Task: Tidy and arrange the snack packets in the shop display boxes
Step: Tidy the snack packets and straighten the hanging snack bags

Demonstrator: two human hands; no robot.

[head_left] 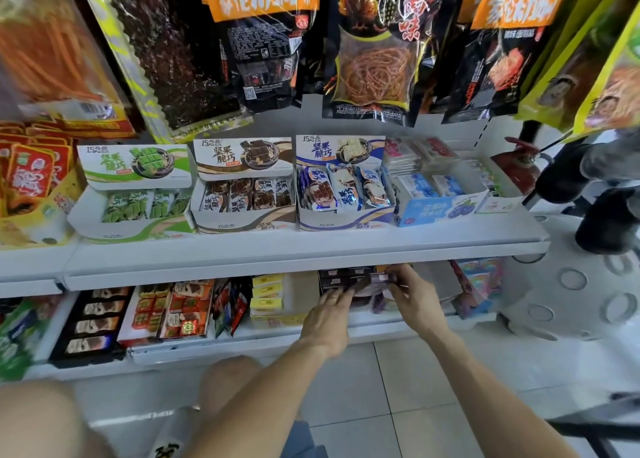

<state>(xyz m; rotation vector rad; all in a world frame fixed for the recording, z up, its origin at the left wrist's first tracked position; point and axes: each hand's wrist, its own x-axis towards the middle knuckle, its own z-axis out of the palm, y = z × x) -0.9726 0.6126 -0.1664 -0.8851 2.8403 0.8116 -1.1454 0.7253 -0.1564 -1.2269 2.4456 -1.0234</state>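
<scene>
Low down, both hands (pixel 325 314) (pixel 414 295) pinching dark packet (pixel 375 281)

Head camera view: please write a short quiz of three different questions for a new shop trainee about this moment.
1. True or false: both hands work on the lower shelf.
2. Which display box on the upper shelf is farthest left: A green, B brown, C blue?
3. What do the hands hold?

Key:
1. True: left hand and right hand reach under the upper shelf.
2. A, the green box.
3. Dark purple snack packets.
</scene>
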